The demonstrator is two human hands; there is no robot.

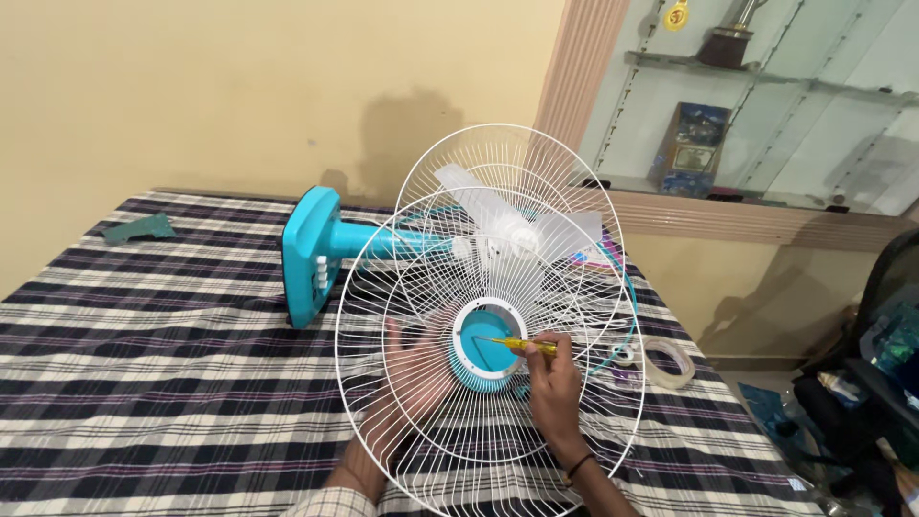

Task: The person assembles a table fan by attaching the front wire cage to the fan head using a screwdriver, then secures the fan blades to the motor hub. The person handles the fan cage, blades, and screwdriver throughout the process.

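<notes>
A table fan lies on its side across a bed spread with a black-and-white checked cloth [144,325], its turquoise base [311,254] toward the wall and its clear blades [517,230] behind a rear wire guard [450,163]. Nearer the person stands the white front guard [402,287], tilted up on edge, with a turquoise hub ring [483,345] at its centre. The right hand [553,383] is curled closed around a yellow-handled screwdriver [522,343], whose tip reaches into the hub opening. The left hand [412,369] sits behind the wires with fingers spread wide and flat, touching the back of the guard beside the hub; it grips nothing that I can make out. A roll of clear tape [667,362] lies on the cloth just right of the guard, and a small teal piece [141,228] rests at the far left corner.
</notes>
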